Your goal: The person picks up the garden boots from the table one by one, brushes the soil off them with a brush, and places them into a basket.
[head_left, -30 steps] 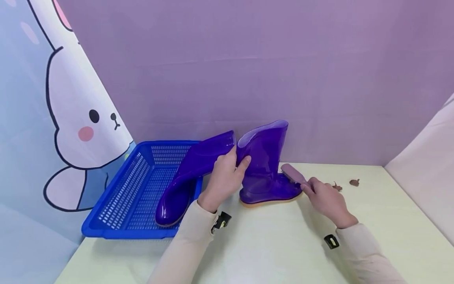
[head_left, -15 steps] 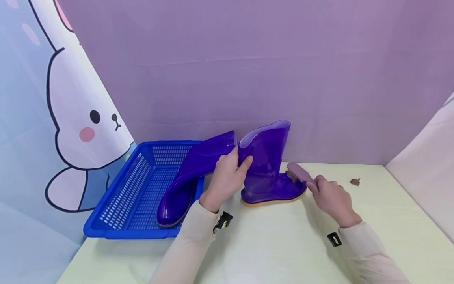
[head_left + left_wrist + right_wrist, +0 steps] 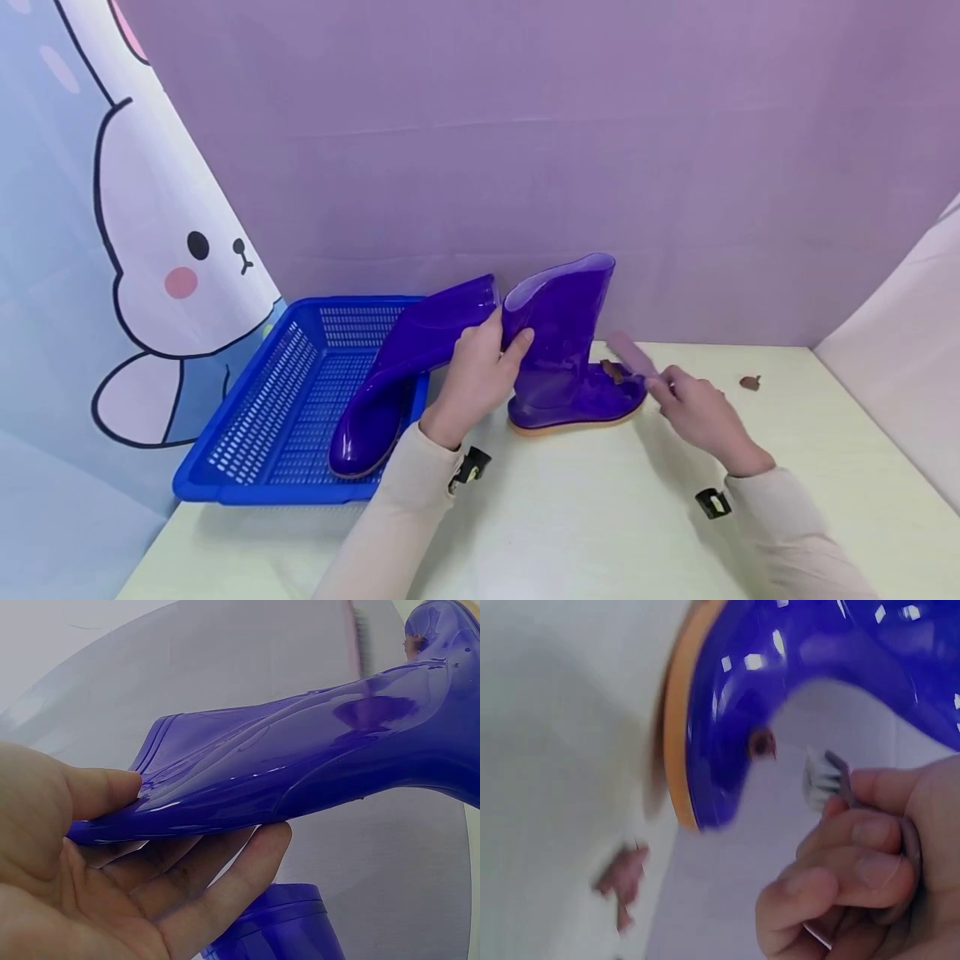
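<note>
A glossy purple rain boot (image 3: 562, 342) with a tan sole stands on the table, tilted little if at all. My left hand (image 3: 476, 375) pinches the edge of its shaft, thumb on one side and fingers on the other, as the left wrist view confirms. In my right hand (image 3: 697, 417) is the handle of a pinkish-mauve brush (image 3: 632, 354), its pale bristles (image 3: 821, 780) turned toward the boot. The brush head is blurred and hovers just over the foot part. A brown dry leaf scrap (image 3: 611, 371) clings there, at the front of the ankle.
On the left sits a blue plastic basket (image 3: 277, 502), with a second purple boot (image 3: 367, 425) leaning in it and over its right rim. Another brown leaf scrap (image 3: 750, 382) lies at the table's right rear. A mauve cloth (image 3: 480, 167) hangs behind.
The brush was against the boot's foot half a second ago; now it has lifted slightly off, leaving the leaf scrap in sight. My right hand has shifted rightward; the left keeps its grip.
</note>
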{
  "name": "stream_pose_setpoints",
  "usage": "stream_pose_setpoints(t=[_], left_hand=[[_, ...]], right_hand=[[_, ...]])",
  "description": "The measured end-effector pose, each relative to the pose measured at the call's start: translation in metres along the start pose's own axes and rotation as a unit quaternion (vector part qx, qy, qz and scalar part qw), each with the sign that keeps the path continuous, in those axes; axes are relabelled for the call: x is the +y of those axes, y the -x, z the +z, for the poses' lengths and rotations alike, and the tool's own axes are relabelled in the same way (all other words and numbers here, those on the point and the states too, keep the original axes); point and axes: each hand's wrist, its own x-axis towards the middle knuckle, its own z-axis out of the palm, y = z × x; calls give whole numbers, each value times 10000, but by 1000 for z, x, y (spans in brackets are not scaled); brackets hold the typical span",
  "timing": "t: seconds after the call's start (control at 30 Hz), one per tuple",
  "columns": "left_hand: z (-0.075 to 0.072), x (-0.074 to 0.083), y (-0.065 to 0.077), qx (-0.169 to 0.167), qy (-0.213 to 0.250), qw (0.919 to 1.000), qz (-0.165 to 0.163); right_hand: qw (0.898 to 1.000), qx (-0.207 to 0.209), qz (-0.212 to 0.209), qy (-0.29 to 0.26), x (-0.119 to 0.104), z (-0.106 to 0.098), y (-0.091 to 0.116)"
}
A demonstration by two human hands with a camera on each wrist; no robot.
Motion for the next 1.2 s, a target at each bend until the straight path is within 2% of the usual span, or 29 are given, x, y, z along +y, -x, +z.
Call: stream_pose_setpoints(t=[0.13,0.27,0.47,0.8,1.03,1.2], left_hand=[[0,0,0,-24,-20,10000,-55],[0,0,0,-90,-2,9999,-109],[-1,0,0,-183,69,9996,-191],[-2,0,0,-93,53,9999,-111],[0,-1,-1,-94,21,9999,-34],[-1,0,-1,-2,-63,10000,28]], right_hand=[[9996,-148,-226,10,-6,13,0],[9995,-149,-129,227,-6,17,2],[9986,-156,226,444,-2,8,4],[9963,-178,505,665,5,-1,1],[9946,240,716,712,15,-15,3],[9994,60,242,255,7,-15,2]])
